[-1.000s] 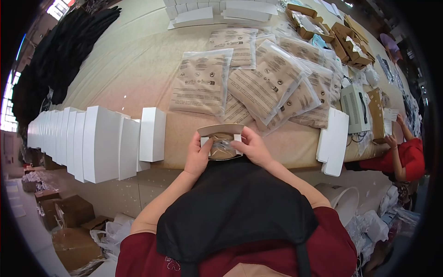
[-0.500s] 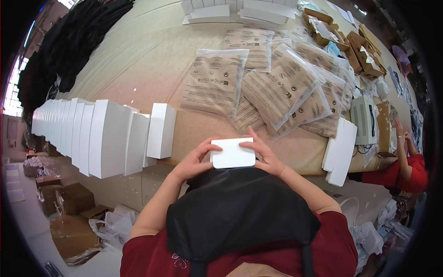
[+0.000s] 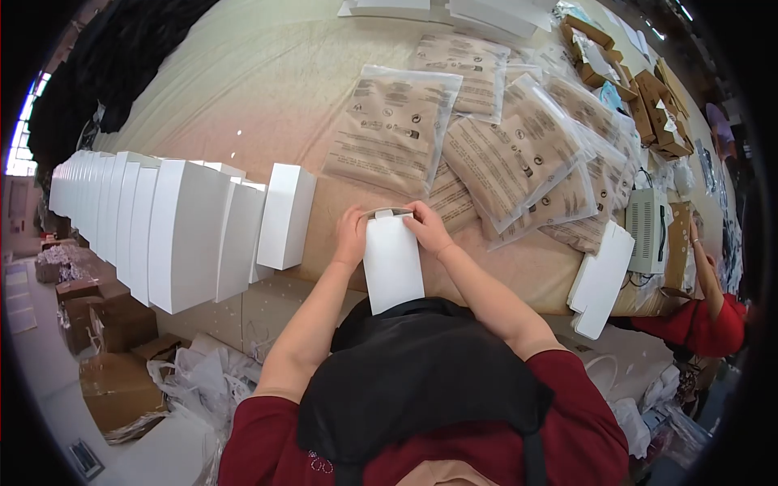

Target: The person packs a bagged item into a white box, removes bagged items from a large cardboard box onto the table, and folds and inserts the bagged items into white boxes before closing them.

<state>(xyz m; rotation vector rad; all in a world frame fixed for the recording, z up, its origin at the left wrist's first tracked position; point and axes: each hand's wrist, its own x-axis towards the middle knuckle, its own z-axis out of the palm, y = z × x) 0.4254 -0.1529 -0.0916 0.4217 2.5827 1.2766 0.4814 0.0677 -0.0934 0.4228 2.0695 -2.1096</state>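
Observation:
A white cardboard box (image 3: 394,267) lies lengthwise against my black apron, its far end at the table edge. At that far end a small flap stands up and the opening shows dark. My left hand (image 3: 351,235) grips the left far corner, fingers curled over the rim. On the opposite corner my right hand (image 3: 427,228) is closed in the same way. Part of the fingers is hidden behind the flaps. Just left of my hands stands a single white box (image 3: 286,216). Beyond them lies a clear bag (image 3: 392,130) with brown printed contents.
A long row of upright white boxes (image 3: 190,235) fills the left table edge. Flat white cartons (image 3: 601,279) overhang the edge at right, near a grey machine (image 3: 646,231). A co-worker in red (image 3: 713,324) is at far right. Dark fabric (image 3: 146,57) is heaped far left.
The box has turned from end-on to lengthwise, so its long face shows. Both hands have moved farther out to its far end, where flaps now stand open. The head view has shifted slightly.

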